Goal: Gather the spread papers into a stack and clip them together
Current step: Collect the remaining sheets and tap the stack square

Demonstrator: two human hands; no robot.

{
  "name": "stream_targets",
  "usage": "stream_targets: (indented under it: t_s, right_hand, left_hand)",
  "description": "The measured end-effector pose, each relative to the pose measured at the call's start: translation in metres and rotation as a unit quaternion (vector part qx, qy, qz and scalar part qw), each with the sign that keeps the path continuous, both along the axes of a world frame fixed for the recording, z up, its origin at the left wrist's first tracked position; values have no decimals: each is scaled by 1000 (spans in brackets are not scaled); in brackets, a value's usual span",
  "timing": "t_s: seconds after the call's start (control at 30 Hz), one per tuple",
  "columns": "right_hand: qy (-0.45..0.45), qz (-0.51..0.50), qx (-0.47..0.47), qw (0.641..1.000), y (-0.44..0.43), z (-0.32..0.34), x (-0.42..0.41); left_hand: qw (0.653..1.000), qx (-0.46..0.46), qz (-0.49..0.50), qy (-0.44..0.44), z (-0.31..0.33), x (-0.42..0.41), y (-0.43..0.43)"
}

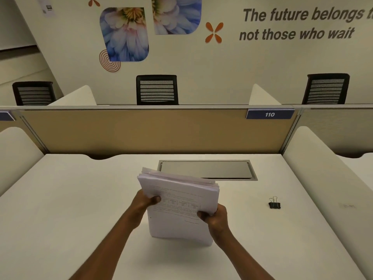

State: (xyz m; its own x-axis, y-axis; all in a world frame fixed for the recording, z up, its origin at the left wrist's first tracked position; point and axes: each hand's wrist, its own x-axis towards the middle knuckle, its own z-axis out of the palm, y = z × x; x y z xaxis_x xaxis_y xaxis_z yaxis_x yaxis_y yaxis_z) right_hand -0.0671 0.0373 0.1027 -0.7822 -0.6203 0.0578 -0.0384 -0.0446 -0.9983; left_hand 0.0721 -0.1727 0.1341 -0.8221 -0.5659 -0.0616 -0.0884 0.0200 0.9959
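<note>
A person stands a stack of papers (pixel 179 207) on its lower edge on a white bench (pixel 60 209), both hands closed on its sides. The left hand (pixel 146 201) grips the stack's left edge, thumb laid across the printed top sheet; the right hand (pixel 215 217) grips the right edge a little lower, thumb likewise on the front. The stack leans back, away from the camera, its upper edges uneven, with a few sheets riding higher at the back (the print is too small to read).

A black binder clip (pixel 274 204) lies on the bench well to the right of the right hand, apart from the papers, its wire handles up. Behind the stack, a grey hatch (pixel 207 169) is set flush in the bench top.

A tan partition (pixel 131 130) closes the far side, carrying a blue tag (pixel 270 114) marked 110. Three black mesh chairs (pixel 157 89) show beyond it, before a wall with flower prints (pixel 124 34) and lettering.
</note>
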Motion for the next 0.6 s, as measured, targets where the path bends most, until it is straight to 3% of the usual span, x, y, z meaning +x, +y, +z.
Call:
stream_targets:
  t_s: [0.33, 0.6]
  right_hand:
    - [-45, -27, -19, 998, -7, -1, -9]
    - [-17, -35, -10, 999, 2, -12, -10]
  left_hand:
    - [990, 11, 139, 7, 4, -3, 20]
    - [988, 37, 146, 46, -1, 1, 38]
